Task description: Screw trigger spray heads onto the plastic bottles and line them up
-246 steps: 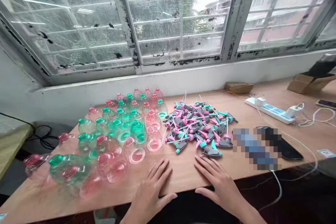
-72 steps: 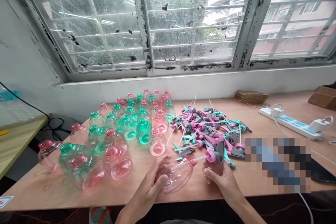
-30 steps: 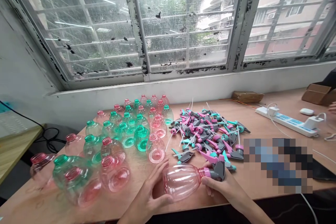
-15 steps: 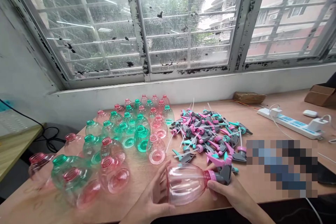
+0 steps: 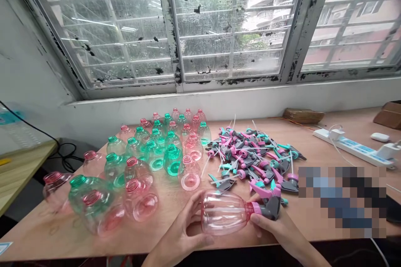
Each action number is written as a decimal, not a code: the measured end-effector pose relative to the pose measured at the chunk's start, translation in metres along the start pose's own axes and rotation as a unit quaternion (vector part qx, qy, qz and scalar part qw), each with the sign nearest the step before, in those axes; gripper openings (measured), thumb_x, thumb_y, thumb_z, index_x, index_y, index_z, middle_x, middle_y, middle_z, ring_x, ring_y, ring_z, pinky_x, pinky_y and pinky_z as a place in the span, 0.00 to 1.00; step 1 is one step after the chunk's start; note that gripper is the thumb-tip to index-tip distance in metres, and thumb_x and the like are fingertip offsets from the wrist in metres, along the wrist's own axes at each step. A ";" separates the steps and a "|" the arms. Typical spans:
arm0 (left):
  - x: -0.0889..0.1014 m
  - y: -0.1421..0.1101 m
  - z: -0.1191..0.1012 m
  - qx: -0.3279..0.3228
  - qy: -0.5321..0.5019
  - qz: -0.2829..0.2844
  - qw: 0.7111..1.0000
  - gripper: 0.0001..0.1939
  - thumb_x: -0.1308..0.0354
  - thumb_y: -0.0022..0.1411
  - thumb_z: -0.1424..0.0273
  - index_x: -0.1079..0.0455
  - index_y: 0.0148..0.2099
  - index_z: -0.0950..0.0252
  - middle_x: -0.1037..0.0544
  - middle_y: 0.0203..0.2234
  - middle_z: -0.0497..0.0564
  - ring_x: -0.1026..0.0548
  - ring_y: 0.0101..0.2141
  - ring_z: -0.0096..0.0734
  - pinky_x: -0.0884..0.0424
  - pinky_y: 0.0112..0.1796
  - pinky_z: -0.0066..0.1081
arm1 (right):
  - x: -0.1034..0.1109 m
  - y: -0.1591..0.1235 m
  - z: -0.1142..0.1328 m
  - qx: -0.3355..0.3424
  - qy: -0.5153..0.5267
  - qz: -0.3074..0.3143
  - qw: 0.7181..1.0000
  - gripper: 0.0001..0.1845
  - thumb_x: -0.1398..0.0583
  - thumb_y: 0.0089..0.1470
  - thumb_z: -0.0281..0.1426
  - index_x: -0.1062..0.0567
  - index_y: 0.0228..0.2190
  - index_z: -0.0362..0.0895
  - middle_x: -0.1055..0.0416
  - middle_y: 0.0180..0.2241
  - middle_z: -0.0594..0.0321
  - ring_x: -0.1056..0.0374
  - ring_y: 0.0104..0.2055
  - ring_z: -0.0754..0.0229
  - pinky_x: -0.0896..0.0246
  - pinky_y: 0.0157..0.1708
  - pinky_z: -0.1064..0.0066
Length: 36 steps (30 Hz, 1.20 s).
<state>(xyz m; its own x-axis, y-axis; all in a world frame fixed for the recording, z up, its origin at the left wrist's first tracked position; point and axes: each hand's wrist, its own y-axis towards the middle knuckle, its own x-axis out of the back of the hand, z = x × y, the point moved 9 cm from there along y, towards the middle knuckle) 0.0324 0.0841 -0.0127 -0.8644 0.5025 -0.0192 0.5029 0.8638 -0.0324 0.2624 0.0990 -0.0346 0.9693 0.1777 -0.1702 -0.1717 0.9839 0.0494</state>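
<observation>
A clear pink spray bottle lies sideways between my hands, over the table's front edge. My left hand is curved around its base end, thumb below and fingers behind. On the bottle's neck sits a grey and pink trigger spray head, its pink collar against the neck. My right hand grips at that collar, thumb in front, its other fingers mostly hidden behind. Just beyond the bottle spreads a heap of loose trigger spray heads in pink, teal and grey, with thin white tubes.
Several open-necked pink and green bottles stand at the left of the table. A white power strip, a brown paper-like bundle and a white earbud case lie at the right. A window runs along the back.
The view has shifted slightly, so the table's contents sit a little further right and mostly higher in the picture. Both hands keep their hold on the spray bottle and its head.
</observation>
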 end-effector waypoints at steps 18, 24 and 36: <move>0.013 -0.003 0.006 -0.006 0.116 -0.047 0.992 0.53 0.27 0.57 0.61 0.55 0.75 0.46 0.42 0.73 0.50 0.44 0.70 0.55 0.48 0.70 0.47 | -0.004 0.000 0.000 -0.008 0.016 0.022 1.000 0.26 0.28 0.52 0.50 0.28 0.39 0.45 0.27 0.19 0.70 0.32 0.20 0.62 0.37 0.23 0.72; 0.003 -0.003 0.000 0.001 0.148 -0.018 0.989 0.57 0.32 0.62 0.63 0.72 0.76 0.48 0.43 0.73 0.51 0.49 0.72 0.52 0.55 0.71 0.49 | -0.002 0.000 0.000 -0.010 0.023 0.011 1.000 0.26 0.28 0.52 0.50 0.29 0.39 0.45 0.27 0.19 0.71 0.33 0.19 0.64 0.35 0.23 0.73; 0.010 -0.001 0.000 -0.006 0.136 -0.048 0.989 0.48 0.37 0.67 0.61 0.64 0.76 0.47 0.53 0.76 0.49 0.54 0.74 0.47 0.58 0.72 0.46 | -0.009 0.000 0.005 -0.011 0.007 0.027 1.000 0.25 0.28 0.51 0.50 0.28 0.36 0.45 0.26 0.20 0.69 0.33 0.18 0.63 0.33 0.21 0.71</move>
<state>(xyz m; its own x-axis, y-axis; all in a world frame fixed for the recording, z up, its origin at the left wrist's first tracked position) 0.0235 0.0880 -0.0131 -0.8770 0.4079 0.2539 0.4195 0.9077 -0.0092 0.2550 0.0976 -0.0284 0.9559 0.2314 -0.1806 -0.2284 0.9728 0.0376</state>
